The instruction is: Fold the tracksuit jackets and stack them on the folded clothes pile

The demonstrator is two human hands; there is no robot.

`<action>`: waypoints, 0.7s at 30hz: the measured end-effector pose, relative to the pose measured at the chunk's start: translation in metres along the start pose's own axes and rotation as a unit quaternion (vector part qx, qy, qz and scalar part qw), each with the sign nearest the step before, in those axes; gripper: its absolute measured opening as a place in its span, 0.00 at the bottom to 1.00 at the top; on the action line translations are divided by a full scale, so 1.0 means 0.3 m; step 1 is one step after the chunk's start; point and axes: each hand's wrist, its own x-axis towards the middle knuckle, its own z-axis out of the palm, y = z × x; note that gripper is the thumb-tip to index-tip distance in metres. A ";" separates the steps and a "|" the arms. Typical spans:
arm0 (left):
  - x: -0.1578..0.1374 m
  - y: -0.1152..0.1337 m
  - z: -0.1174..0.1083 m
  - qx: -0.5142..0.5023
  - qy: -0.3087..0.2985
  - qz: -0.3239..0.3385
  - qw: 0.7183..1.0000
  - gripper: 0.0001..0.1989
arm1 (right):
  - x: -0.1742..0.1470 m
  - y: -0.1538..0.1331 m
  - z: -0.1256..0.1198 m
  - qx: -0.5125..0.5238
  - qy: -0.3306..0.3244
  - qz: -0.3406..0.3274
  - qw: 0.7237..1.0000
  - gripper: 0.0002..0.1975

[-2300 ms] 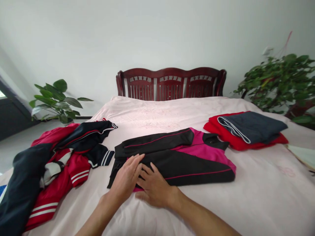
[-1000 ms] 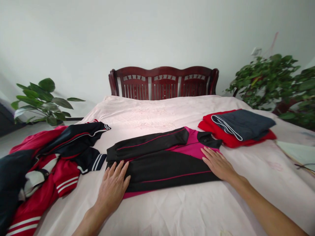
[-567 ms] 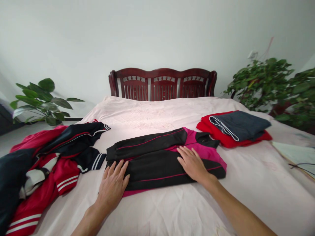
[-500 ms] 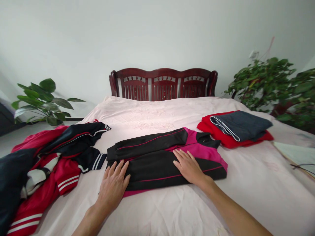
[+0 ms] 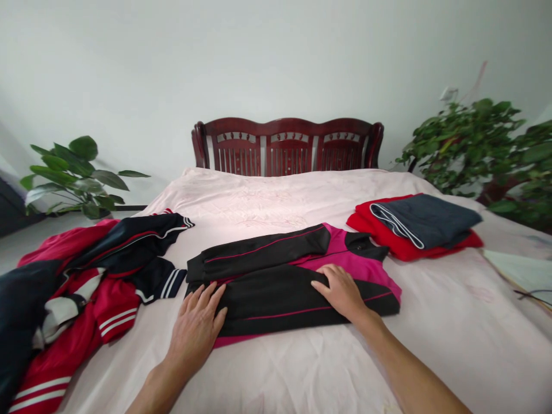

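A black and magenta long-sleeved top [image 5: 276,293] lies on the bed in front of me, its sleeves folded in over the body and its collar toward the right. My left hand [image 5: 199,316] rests flat on the cuff and hem end, fingers stretched out. On the sleeve near the shoulder lies my right hand [image 5: 340,292], palm down, its fingers slightly bent and the thumb apart. Neither hand grips the cloth. Part of the lower left edge is hidden under my left hand.
Loose red and navy striped jackets [image 5: 116,282] are heaped at the left. Folded red [image 5: 362,221] and dark grey clothes [image 5: 435,218] are stacked at the right, on the pale pink bedsheet [image 5: 302,374]. A wooden headboard [image 5: 288,146] and leafy plants [image 5: 466,146] stand behind.
My right hand has slid a little to the right along the top, its fingers now more bent. My left hand stays in nearly the same place.
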 end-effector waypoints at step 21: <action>0.005 -0.121 -0.129 -0.141 -0.075 0.074 0.984 0.08 | -0.237 0.065 -0.131 0.141 0.121 -0.323 0.928 0.11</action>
